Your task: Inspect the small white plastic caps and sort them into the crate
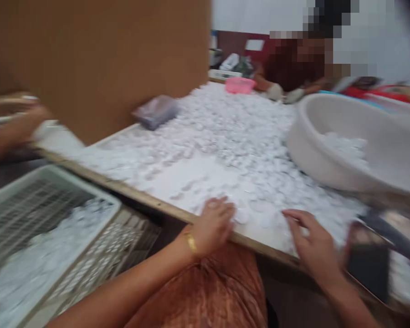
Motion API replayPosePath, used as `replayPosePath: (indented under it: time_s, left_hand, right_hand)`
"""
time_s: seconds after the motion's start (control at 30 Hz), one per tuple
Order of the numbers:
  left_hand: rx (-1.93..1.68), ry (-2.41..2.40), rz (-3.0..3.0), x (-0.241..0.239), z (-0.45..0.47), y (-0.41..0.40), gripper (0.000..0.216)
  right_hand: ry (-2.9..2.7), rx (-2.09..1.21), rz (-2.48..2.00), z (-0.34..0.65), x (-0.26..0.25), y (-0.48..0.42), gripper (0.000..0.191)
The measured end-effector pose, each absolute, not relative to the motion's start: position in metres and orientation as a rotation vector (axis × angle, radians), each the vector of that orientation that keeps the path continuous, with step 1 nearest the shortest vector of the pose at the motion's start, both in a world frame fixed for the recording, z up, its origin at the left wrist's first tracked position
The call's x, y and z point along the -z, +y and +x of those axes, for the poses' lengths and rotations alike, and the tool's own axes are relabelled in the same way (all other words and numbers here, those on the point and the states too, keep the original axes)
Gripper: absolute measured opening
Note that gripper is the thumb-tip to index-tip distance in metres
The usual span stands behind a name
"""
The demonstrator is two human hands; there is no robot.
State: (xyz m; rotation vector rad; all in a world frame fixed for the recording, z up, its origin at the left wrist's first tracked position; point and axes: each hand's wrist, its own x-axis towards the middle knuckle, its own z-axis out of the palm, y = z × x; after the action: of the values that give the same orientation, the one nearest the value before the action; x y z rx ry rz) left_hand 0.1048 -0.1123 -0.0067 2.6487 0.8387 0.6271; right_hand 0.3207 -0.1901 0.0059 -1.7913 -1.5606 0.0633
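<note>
A table (146, 197) is covered with several small white round pieces (225, 132). My left hand (213, 227), a gold bangle at its wrist, rests at the table's near edge with fingers curled over the white pieces. My right hand (310, 241) lies beside it, fingers stretched forward onto the pieces. The picture is smeared by motion, so whether either hand holds a piece does not show.
A large white basin (314, 150) with white pieces stands at the right. A white slatted crate (99, 200) with more pieces sits at lower left. A brown board (99, 59) stands behind. Another person's hand (17, 123) shows at left; a person sits across by a pink basket (239, 84).
</note>
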Motion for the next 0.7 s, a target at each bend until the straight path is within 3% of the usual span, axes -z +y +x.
replayPosePath:
  time_s: [0.17,0.33,0.57,0.7]
  left_hand:
    - [-0.687,0.877,2.693,-0.001,0.093,-0.091,0.029]
    - [-0.482,0.627,2.843,-0.006,0.120,-0.112,0.030]
    - [-0.424,0.689,2.816,0.002,0.140,-0.097,0.032]
    - [-0.606,0.847,2.641,-0.008,0.117,-0.081,0.031]
  right_hand:
    - [-1.756,-0.105,-1.896,0.330,0.004,-0.196,0.020]
    - [-1.995,0.016,-2.066,0.323,0.003,-0.185,0.024]
    - [-2.130,0.134,-2.158,0.323,0.003,-0.180,0.009]
    - [-2.023,0.206,-2.103,0.322,0.002,-0.183,0.020]
